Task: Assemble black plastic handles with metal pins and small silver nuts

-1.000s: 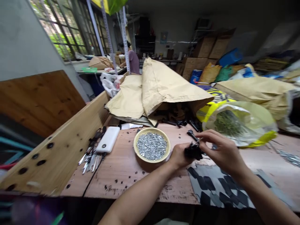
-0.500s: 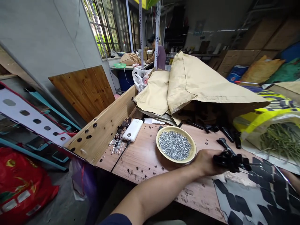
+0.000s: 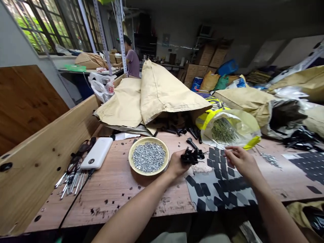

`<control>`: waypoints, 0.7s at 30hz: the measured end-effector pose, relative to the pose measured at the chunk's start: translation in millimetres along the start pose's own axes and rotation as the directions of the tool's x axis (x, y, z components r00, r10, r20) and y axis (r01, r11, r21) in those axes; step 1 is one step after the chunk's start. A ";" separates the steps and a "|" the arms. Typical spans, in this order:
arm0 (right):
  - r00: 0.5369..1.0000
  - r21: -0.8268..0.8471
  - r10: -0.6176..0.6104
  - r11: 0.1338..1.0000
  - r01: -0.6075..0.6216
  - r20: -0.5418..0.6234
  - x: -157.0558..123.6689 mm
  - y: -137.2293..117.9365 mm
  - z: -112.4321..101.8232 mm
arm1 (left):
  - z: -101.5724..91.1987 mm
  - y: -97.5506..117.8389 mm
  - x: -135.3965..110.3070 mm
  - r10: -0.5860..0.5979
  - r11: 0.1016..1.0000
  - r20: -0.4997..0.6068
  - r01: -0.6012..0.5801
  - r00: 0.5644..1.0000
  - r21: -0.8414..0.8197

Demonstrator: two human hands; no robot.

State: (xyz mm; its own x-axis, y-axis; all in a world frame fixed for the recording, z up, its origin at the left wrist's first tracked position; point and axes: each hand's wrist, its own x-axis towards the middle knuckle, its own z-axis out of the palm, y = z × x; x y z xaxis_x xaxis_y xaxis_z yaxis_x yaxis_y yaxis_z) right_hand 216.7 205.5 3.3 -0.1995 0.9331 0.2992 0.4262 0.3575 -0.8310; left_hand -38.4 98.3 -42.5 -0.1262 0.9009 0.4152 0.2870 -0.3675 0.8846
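Note:
My left hand (image 3: 176,164) is closed around a bunch of black plastic parts (image 3: 190,157), with thin metal rods sticking out to their right. Close by its wrist stands a cream bowl (image 3: 131,164) full of small silvery metal pieces (image 3: 149,157), which look like nuts. My right hand (image 3: 239,161) pinches a thin metal rod (image 3: 218,144) between thumb and fingers, just in front of an open yellow-and-white bag (image 3: 253,125). Inside that bag lies a heap of thin, greenish-yellow rods (image 3: 222,131). Grey sheeting with dark rounded pads (image 3: 224,189) spreads under and between my hands.
A white power bank (image 3: 97,153) with a cable, sunglasses (image 3: 76,160) and loose metal rods (image 3: 72,182) lie left, beside a wooden side board (image 3: 55,148). Large tan sacks (image 3: 167,91) rise behind. Small screws (image 3: 270,159) lie right. A person (image 3: 133,62) sits farther back.
My view has swung to the right. My right hand, barely seen at the edge before, is now in full view by the bag with a rod. My left hand keeps the black parts.

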 end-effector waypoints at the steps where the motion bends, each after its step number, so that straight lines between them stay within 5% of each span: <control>1: 0.999 0.111 0.016 0.994 -0.022 0.052 -7.4 -21.0 4.1 | -0.2 1.3 0.2 -0.003 1.000 0.008 0.003 1.000 0.002; 5: 0.977 0.113 -0.092 0.991 0.071 0.192 -39.3 -77.4 17.9 | 0.0 2.9 -0.1 -0.014 0.999 0.010 0.014 1.000 0.035; 9: 0.907 -0.238 -0.246 0.911 0.336 0.342 -62.9 -87.6 35.1 | 0.9 -1.4 -0.3 -0.012 0.999 -0.008 0.013 1.000 0.051; 12: 0.871 -0.368 -0.197 0.848 0.382 0.450 -70.4 -89.6 41.0 | 2.0 -4.3 -1.0 0.001 0.996 -0.007 0.000 1.000 0.084; 14: 0.867 -0.305 -0.141 0.899 0.314 0.477 -71.3 -95.0 39.6 | 2.6 -4.5 -1.7 -0.005 0.996 -0.003 0.005 1.000 0.091; 17: 0.928 0.016 -0.110 0.994 0.111 0.356 -70.9 -106.3 37.8 | 2.6 -2.4 -2.8 -0.030 0.997 -0.024 0.031 0.999 0.074; 21: 0.987 0.259 -0.063 0.966 0.023 0.146 -72.7 -115.2 52.9 | 1.9 -0.4 -4.3 -0.032 0.998 -0.037 0.034 0.999 0.058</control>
State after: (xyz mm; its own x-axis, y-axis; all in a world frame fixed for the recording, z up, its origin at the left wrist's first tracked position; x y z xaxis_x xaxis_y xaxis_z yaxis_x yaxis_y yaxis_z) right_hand 135.4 94.4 52.5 -0.3528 0.8931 0.2790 0.1785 0.3569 -0.9169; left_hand -36.2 95.0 -45.0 -0.1705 0.9031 0.3942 0.3370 -0.3225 0.8846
